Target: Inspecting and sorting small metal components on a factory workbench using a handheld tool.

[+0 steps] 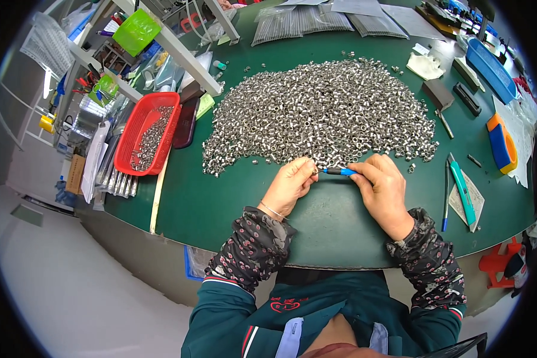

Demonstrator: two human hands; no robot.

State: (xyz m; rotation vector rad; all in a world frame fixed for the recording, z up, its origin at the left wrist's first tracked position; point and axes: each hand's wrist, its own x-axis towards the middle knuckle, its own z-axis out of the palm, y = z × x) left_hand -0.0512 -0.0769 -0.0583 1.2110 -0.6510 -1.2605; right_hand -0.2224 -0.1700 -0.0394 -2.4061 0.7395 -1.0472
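Near the front edge of a large heap of small silvery metal rings [316, 113], my two hands meet over the green table [334, 221]. The fingers of my right hand [383, 190] are wrapped around a slim hand tool with a blue-and-black handle [339, 171]. Its narrow end points left, to the fingertips of my left hand [289, 186]. Thumb and forefinger there pinch a small metal piece, mostly hidden by the fingers. The tool's tip is at this piece; whether it sits inside cannot be made out.
Left of the heap stands a red plastic basket [147, 134] with more rings. To the right lie a turquoise cutter [462, 190], a blue-tipped pen [446, 200], an orange-and-blue tape dispenser [502, 145] and a dark block [437, 95]. A blue tray [490, 70] is farther back.
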